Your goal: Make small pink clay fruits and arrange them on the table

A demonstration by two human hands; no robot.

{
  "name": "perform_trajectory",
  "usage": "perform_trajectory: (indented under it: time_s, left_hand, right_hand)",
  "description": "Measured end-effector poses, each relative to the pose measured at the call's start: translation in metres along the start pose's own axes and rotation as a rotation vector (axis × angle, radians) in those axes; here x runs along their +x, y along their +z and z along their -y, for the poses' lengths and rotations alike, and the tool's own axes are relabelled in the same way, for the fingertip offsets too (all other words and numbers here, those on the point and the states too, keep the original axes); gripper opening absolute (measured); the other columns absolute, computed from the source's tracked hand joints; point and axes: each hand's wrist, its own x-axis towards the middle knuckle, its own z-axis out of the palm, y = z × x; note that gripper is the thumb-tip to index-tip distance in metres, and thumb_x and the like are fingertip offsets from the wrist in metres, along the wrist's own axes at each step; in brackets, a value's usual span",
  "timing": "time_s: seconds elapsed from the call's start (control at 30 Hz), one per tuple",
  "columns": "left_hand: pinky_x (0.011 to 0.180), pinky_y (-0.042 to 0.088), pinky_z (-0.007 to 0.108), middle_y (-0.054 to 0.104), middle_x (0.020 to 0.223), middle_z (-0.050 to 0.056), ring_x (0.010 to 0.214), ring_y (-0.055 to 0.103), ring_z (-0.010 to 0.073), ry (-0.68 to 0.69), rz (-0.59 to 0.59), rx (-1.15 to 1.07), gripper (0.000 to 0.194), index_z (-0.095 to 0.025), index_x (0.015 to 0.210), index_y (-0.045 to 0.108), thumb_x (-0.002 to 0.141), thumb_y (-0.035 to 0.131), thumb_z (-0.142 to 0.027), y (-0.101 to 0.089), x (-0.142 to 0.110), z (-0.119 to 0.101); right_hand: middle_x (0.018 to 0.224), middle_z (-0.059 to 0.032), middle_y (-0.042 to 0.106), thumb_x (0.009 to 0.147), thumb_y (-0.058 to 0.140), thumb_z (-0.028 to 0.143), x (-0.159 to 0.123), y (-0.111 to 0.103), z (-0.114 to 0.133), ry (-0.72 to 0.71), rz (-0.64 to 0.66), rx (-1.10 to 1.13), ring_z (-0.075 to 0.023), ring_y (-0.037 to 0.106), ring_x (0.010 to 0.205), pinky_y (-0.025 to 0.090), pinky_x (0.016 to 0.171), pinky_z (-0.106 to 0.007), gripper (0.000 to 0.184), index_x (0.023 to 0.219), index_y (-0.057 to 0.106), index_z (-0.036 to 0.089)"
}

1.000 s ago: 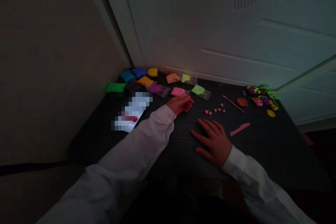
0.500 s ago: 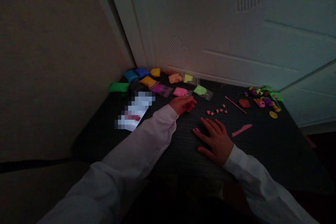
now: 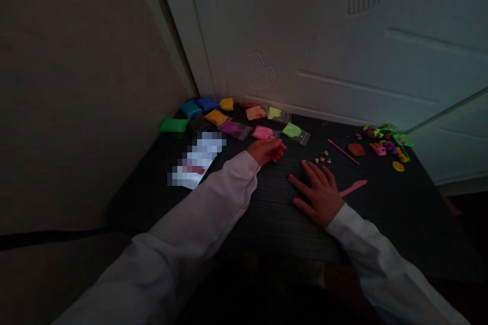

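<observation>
Closest in, two pale sleeves (image 3: 198, 213) reach over a dark table (image 3: 259, 218). The right hand (image 3: 318, 195) is on the near side of the little pink bits (image 3: 322, 160), palm down, with its fingers spread apart. Its middle fingertip comes right up to the pink bits. (A spot of pink shows at the pointer fingertip too, but it is too dark to tell what it is.) A pink toy knife (image 3: 354, 187) lies to the near right of the pink bits, with one end hidden by the hand.

The left hand (image 3: 268, 151) is left of the pink bits, with its fingers curled in. I cannot tell if they hold anything or pinch together. Farther left of the pink bits is a bright screen (image 3: 198, 160), blurred into squares, so I cannot read it.

Right of the pink bits are a thin pink stick (image 3: 343, 152), a reddish-brown lump (image 3: 356, 149), a round yellow piece (image 3: 398, 166) and a pile of bright shapes (image 3: 389, 147).

Behind the pink bits, off to the left, lie a light green bag (image 3: 292, 130), a pink bag (image 3: 263, 132), a purple bag (image 3: 232, 129) and an orange bag (image 3: 215, 118). Farthest back stands a white panel (image 3: 305, 35) with a striped heart (image 3: 261, 71).
</observation>
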Motion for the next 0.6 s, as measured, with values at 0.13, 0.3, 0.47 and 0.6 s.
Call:
perform_trajectory:
  time_s: [0.13,0.3,0.47,0.6]
  left_hand:
    - [0.047,0.032,0.019,0.053,0.053,0.001,0.047,0.047,0.0056,-0.012,-0.009,0.006,0.025,-0.009,0.065,0.059,0.068,0.059,-0.034,0.0,0.0,-0.001]
    - [0.048,0.033,0.019,0.054,0.054,0.001,0.048,0.048,0.0058,0.0,-0.014,0.009,0.025,-0.009,0.067,0.059,0.068,0.059,-0.034,0.0,0.0,0.0]
    - [0.048,0.033,0.02,0.054,0.054,0.002,0.048,0.048,0.0058,0.002,-0.012,0.005,0.024,-0.009,0.067,0.059,0.07,0.057,-0.032,-0.001,0.0,0.001]
    - [0.048,0.032,0.02,0.054,0.054,0.002,0.047,0.047,0.0056,-0.007,-0.018,0.013,0.023,-0.009,0.066,0.059,0.072,0.056,-0.031,0.0,0.0,0.0]
  right_hand:
    - [0.14,-0.0105,0.015,0.075,0.039,0.054,-0.001,-0.002,0.001,-0.092,0.017,0.023,-0.0299,0.018,0.125,0.012,0.096,-0.052,0.054,0.124,0.037,0.032]
    - [0.14,-0.0107,0.019,0.077,0.04,0.05,0.001,0.001,-0.001,-0.018,-0.016,-0.007,-0.0294,0.02,0.124,0.014,0.096,-0.051,0.052,0.124,0.038,0.028]
    - [0.139,-0.0106,0.02,0.076,0.04,0.05,0.003,0.005,-0.008,0.037,-0.056,-0.034,-0.0289,0.022,0.124,0.014,0.097,-0.05,0.053,0.124,0.039,0.026]
    - [0.133,-0.0103,0.032,0.075,0.044,0.048,0.004,0.004,-0.008,0.057,-0.147,0.0,-0.0277,0.027,0.121,0.017,0.097,-0.047,0.049,0.116,0.048,0.022]
